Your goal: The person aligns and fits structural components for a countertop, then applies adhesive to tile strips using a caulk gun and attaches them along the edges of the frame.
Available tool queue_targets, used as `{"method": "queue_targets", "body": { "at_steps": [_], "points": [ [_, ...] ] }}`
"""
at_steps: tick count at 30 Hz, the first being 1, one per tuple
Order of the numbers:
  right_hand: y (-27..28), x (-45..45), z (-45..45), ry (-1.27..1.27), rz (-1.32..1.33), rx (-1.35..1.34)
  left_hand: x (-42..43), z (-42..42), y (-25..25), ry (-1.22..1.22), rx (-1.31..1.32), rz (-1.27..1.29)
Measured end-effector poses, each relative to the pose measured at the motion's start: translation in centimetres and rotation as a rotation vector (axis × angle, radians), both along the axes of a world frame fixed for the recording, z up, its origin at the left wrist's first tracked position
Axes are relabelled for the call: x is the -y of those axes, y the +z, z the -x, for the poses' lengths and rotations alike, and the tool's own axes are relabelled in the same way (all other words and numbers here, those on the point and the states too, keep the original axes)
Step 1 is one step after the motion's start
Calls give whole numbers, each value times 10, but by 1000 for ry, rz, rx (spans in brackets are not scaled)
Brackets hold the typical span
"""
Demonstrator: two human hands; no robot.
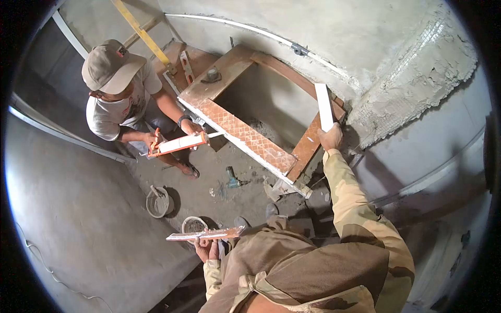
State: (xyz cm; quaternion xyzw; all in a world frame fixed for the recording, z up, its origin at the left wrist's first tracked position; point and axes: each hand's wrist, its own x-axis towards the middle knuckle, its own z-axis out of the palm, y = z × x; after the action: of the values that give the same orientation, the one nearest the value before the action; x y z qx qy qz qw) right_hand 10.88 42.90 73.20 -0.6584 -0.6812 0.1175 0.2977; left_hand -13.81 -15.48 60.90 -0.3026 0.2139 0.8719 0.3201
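Note:
My left hand (207, 249) is closed on a narrow tile strip (205, 235), reddish-brown with white along it, held level low in the view. My right hand (331, 136) grips the lower end of a white strip (323, 107), which stands out over the right corner of a tiled frame. That frame has a patterned reddish tile (248, 133) along its front and a brown tile (306, 147) on its right side, around a rectangular opening. Across from me, a co-worker in a cap (113, 66) holds an orange caulking gun (179, 144), its nozzle near the frame's front edge.
On the floor are a teal drill (233, 178), a bucket of grey mix (159, 202) and another bucket (194, 225) beyond my left hand. A yellow level (140, 32) leans at the back left. Rough mortar (412, 83) covers the wall at right.

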Motion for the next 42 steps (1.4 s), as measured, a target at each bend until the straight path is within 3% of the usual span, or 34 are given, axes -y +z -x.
{"method": "queue_targets", "body": {
  "at_steps": [8,9,20,24,33,35,42],
  "points": [
    [-4,9,-1,-15,3,28,4,-2,-21,8,-46,-6],
    [-5,10,1,-17,-13,41,2,0,-17,68,29,-36],
    [-22,4,4,-31,-43,155,-21,-16,27,69,-111,169],
    [-21,2,3,4,-74,169,0,-9,-18,72,-22,-4],
    [-14,6,11,-59,25,223,2,-12,-24,136,20,-75],
    [-23,-2,2,-23,4,234,0,-18,-22,145,-3,-77],
    [19,50,28,-73,-146,348,-4,-22,-13,227,33,-124]
  ]
}}
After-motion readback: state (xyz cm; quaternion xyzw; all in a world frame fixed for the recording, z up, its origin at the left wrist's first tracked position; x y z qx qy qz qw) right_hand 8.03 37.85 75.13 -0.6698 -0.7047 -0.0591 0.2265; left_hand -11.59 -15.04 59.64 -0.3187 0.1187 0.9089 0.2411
